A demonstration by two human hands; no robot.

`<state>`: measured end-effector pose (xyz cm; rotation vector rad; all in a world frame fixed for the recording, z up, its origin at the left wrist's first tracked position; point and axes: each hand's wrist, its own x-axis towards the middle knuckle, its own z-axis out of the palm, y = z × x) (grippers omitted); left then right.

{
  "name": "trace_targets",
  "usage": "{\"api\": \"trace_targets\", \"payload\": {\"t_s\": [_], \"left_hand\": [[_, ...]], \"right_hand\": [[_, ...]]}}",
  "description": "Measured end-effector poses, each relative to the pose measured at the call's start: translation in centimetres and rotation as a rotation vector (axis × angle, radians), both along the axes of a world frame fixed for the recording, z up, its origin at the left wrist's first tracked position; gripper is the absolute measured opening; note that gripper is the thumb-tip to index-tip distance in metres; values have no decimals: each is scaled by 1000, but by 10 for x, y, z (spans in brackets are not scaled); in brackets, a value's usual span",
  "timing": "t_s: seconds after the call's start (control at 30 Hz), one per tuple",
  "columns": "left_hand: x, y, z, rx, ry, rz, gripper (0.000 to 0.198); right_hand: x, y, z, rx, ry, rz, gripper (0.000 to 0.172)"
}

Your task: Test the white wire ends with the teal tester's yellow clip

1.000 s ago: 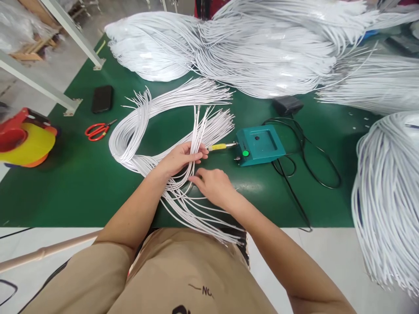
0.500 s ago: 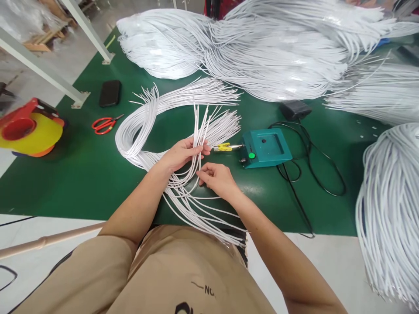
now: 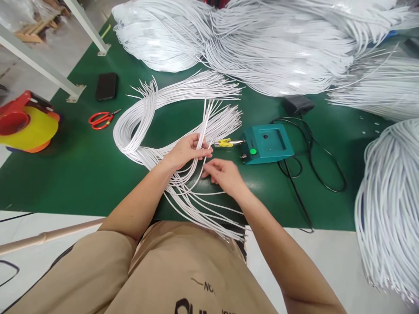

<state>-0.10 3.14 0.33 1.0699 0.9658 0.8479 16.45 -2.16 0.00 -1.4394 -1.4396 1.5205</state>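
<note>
My left hand (image 3: 187,152) is closed around a small bunch of thin white wires (image 3: 205,124) whose free ends stick up and away from me over the green table (image 3: 81,174). My right hand (image 3: 225,174) sits just right of it, fingers pinched on one of those wires below the left hand's grip. The wires belong to a looped white bundle (image 3: 137,126) curving to the left, with loose tails (image 3: 209,213) hanging over the table's near edge. A teal box (image 3: 268,144) with a green button and a yellow-handled tip (image 3: 225,142) stands just right of my hands.
Big heaps of white wire (image 3: 262,43) fill the back of the table, and another heap (image 3: 389,200) hangs at the right. Red scissors (image 3: 102,118) and a black phone (image 3: 106,86) lie at the left. A yellow-and-red reel (image 3: 28,131) stands at far left. Black cables (image 3: 307,161) trail from the box.
The left hand has drawn the held wires closer together into a tighter bunch. The right hand has risen from the table and pinched a wire just below the left hand.
</note>
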Motion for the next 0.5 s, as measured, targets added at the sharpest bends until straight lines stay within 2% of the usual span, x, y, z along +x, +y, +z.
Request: {"api": "trace_targets", "payload": {"t_s": [0.1, 0.2, 0.33, 0.43, 0.5], "left_hand": [[2, -1, 0, 49, 70, 50, 47], [2, -1, 0, 83, 141, 36, 48], [0, -2, 2, 112, 179, 0, 46], [-1, -2, 3, 135, 192, 18, 44], [-1, -2, 3, 151, 204, 28, 42]], "right_hand": [[10, 18, 10, 92, -21, -157, 28], [10, 31, 15, 79, 70, -176, 33], [1, 39, 14, 105, 224, -191, 28], [-3, 40, 14, 117, 314, -294, 23], [-4, 40, 15, 120, 372, -383, 26]]}}
